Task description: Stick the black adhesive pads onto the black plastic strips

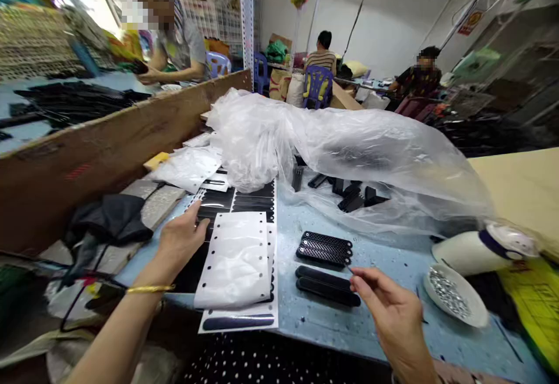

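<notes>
My left hand [181, 238] rests flat on a stack of white backing sheets [238, 259] that carry black oval stickers, fingers spread at the sheets' left edge. My right hand [388, 308] hovers just right of several black oblong plastic pieces [325, 267] laid in a row on the blue table [305, 314]. Its thumb and forefinger pinch together on what looks like a thin tool pointing at those pieces; the tool is barely visible. A gold bangle sits on my left wrist.
A big clear plastic bag [349, 145] lies over more black parts [349, 194] behind. A white dish of small metal bits [454, 296] and a white device [480, 247] stand at right. A cardboard wall [96, 157] borders the left, black cloth [109, 218] beside it. Other people work beyond.
</notes>
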Tool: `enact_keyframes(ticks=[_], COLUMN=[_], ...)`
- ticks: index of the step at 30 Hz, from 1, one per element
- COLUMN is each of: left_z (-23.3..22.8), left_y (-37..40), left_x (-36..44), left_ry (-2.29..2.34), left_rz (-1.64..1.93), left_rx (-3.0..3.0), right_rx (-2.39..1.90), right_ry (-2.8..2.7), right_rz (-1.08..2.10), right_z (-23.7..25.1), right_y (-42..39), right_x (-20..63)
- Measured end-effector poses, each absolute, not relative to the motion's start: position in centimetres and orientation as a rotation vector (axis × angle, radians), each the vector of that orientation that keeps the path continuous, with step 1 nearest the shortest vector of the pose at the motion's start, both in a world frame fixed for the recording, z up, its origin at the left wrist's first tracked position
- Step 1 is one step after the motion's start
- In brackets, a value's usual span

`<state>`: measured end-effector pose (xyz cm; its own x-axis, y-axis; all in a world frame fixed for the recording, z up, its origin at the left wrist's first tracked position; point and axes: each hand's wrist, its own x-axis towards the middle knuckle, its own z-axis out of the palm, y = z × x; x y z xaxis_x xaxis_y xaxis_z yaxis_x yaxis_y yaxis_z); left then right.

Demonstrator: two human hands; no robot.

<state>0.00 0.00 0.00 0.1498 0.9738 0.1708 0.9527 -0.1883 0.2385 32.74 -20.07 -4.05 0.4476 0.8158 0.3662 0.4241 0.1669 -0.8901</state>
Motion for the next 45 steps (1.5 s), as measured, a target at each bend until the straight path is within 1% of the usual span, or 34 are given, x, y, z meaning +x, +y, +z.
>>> enact_keyframes(ticks=[2,3,4,5,7,9,11,13,16,19,24,28,30,33,37,42,45], left_z=[0.2,0.2,0.1,-0.1,-0.7,-1.4,-1.9,-2.2,-2.5,-3.2,-4.5,-4.5,-4.5,-5.1,-6.4,-7.2,-7.1], left_y=[-1.9,-3.0,-4.2,-5.6,-8.4,-10.7,-11.8,-11.8,-10.7,-9.3,-7.9,-7.1,-6.3,-4.7,-3.1,-2.8,-3.0], left_x=[0.2,0.5,1.2,2.3,5.2,8.4,11.2,12.9,13.9,14.0,14.5,14.5,14.2,13.8,14.0,14.7,14.8], left_ry=[2.111,2.093,2.087,1.957,1.420,1.083,0.930,0.862,0.868,0.911,0.933,1.095,1.172,1.246,1.166,1.010,1.000], left_rz=[0.632,0.671,0.829,1.007,1.129,0.899,0.672,0.537,0.517,0.542,0.496,0.607,0.665,0.704,0.640,0.554,0.521], left_rx=[2.297,2.271,2.212,2.172,2.060,1.775,1.497,1.272,1.066,0.998,1.084,1.291,1.393,1.655,2.010,2.156,2.150], right_rx=[-1.514,-1.528,-1.532,-1.529,-1.482,-1.417,-1.369,-1.341,-1.349,-1.394,-1.419,-1.456,-1.518,-1.632,-1.667,-1.716,-1.675], right_ry=[-1.221,-1.255,-1.294,-1.342,-1.436,-1.517,-1.576,-1.615,-1.631,-1.616,-1.642,-1.577,-1.473,-1.305,-1.191,-1.191,-1.261], right_rz=[0.361,0.349,0.338,0.333,0.328,0.306,0.257,0.205,0.167,0.124,0.072,0.061,0.151,0.390,0.646,0.669,0.639], right_z=[-3.6,-3.4,-3.2,-2.9,-2.5,-2.2,-2.0,-2.1,-2.8,-3.7,-4.6,-4.6,-4.5,-4.7,-5.8,-7.5,-7.6], right_y=[-20.0,-20.0,-19.9,-19.7,-19.4,-19.0,-18.6,-18.5,-18.7,-19.2,-19.5,-19.2,-19.0,-18.5,-17.2,-15.5,-15.3], right_x=[33.1,33.2,33.1,32.8,31.9,30.8,29.9,29.8,30.9,32.8,34.3,35.1,36.2,38.0,39.4,39.3,39.2])
